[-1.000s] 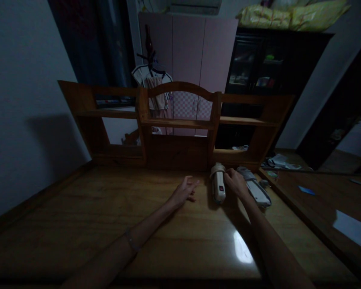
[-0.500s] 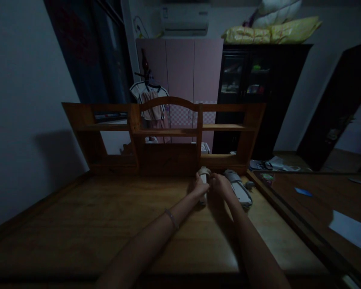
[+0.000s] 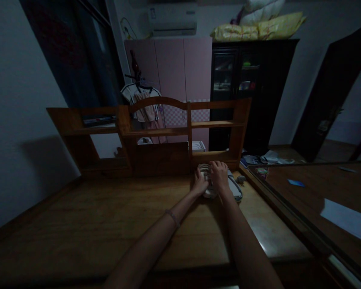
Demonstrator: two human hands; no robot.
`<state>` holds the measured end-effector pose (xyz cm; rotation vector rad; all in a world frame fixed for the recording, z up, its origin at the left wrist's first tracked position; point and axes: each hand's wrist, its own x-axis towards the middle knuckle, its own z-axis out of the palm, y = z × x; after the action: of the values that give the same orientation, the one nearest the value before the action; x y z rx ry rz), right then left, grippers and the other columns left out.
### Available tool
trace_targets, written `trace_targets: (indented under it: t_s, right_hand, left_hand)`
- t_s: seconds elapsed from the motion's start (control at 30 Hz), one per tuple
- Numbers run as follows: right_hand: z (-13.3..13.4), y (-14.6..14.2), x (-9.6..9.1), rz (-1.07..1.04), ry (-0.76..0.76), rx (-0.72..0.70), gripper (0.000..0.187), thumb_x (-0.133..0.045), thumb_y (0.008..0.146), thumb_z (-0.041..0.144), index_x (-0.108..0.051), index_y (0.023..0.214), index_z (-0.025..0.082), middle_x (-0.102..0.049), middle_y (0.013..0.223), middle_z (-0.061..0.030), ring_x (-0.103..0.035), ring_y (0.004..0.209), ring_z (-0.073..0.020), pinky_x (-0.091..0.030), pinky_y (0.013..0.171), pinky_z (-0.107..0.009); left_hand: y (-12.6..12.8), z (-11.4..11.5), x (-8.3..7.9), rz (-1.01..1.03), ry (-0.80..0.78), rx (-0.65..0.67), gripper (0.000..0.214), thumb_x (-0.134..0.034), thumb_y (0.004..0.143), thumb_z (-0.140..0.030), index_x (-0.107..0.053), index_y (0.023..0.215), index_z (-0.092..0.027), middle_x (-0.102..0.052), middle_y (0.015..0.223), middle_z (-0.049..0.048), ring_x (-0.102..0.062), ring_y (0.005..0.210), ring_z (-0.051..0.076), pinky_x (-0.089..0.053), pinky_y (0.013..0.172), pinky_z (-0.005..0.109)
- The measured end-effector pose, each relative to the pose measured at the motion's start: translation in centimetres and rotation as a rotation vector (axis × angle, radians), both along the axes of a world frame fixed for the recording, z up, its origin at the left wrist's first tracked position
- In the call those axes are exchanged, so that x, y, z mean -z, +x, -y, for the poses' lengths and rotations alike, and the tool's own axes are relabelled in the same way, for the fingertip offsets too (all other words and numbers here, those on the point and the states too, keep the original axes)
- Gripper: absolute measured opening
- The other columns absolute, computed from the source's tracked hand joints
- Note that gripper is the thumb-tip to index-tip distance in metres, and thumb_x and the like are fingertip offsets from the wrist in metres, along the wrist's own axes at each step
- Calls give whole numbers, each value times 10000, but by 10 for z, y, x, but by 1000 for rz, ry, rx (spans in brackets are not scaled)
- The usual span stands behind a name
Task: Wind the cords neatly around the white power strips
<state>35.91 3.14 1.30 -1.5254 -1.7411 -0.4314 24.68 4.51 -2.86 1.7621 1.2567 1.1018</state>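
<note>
Head camera: both of my hands have come together on the pale corded block (image 3: pixel 209 194), which sits on the wooden desk (image 3: pixel 117 224) at its far side, right of the middle, just in front of the shelf unit (image 3: pixel 161 159). A second ago my left hand (image 3: pixel 200 183) was well off to the left with its fingers apart; half a second ago it had reached the block, and now it is narrowed around the left side, holding it. My right hand (image 3: pixel 219 176) has come over the block's right side, fingers bent toward the far end; whether it really grips or just presses there, I cannot tell. Measured against the shelf's upright, the block has shifted right, and it seems to show a broader face. Its wound cord (image 3: pixel 202 166) lies at the far end. The second block (image 3: pixel 236 188) is just right of my right hand, partly hidden, so I cannot tell if the two touch. A grey plug (image 3: pixel 241 179) rests beyond it, to the right. I judge that the work has gone from reaching to two-handed control, with the block steadied close beside its neighbour.
</note>
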Motion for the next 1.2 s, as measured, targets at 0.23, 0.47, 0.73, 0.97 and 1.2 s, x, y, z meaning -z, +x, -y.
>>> trace_targets:
  t_s: [0.23, 0.47, 0.73, 0.97, 1.2]
  right_hand:
    - [1, 7, -4, -283, 176, 206, 312, -381, 841, 146, -577, 1083, 126, -502, 1171, -161, -399, 1100, -282, -273, 961, -415]
    - [9, 3, -17, -386, 262, 191, 313, -318, 868, 163, -564, 1060, 146, -509, 1133, -153, -422, 1099, -289, -299, 954, -421]
    - [7, 6, -10, -428, 268, 215, 297, -284, 876, 156, -555, 997, 160, -530, 1057, -133, -457, 1029, -271, -319, 929, -390]
    - [10, -1, -13, -387, 292, 215, 290, -271, 916, 216, -541, 1004, 160, -557, 1021, -128, -477, 1003, -271, -316, 899, -396]
    - [11, -15, -7, -173, 165, 177, 432, -192, 980, 294, -575, 837, 156, -623, 768, -100, -556, 771, -216, -323, 788, -332]
  left_hand:
    - [4, 3, -2, -91, 73, 3, 952, -630, 736, -268, -43, 1482, -188, 131, 1546, 124, -23, 1425, 259, -119, 1140, 304]
    - [-8, 5, 4, -107, 144, -19, 756, -498, 854, -423, -130, 1478, -206, 23, 1561, 97, -75, 1426, 214, -113, 1140, 289]
    - [-24, -1, 14, -166, 134, 10, 798, -387, 873, -574, -56, 1486, -185, 82, 1552, 132, -71, 1421, 253, -113, 1141, 349]
    - [-30, 12, 6, -241, 204, 65, 810, -384, 872, -570, -27, 1481, -173, 88, 1556, 81, 87, 1416, 197, -26, 1150, 347]
    - [-44, 33, 4, -264, 224, 23, 820, -391, 870, -536, -22, 1476, -126, 74, 1553, 100, 88, 1416, 194, -11, 1151, 356]
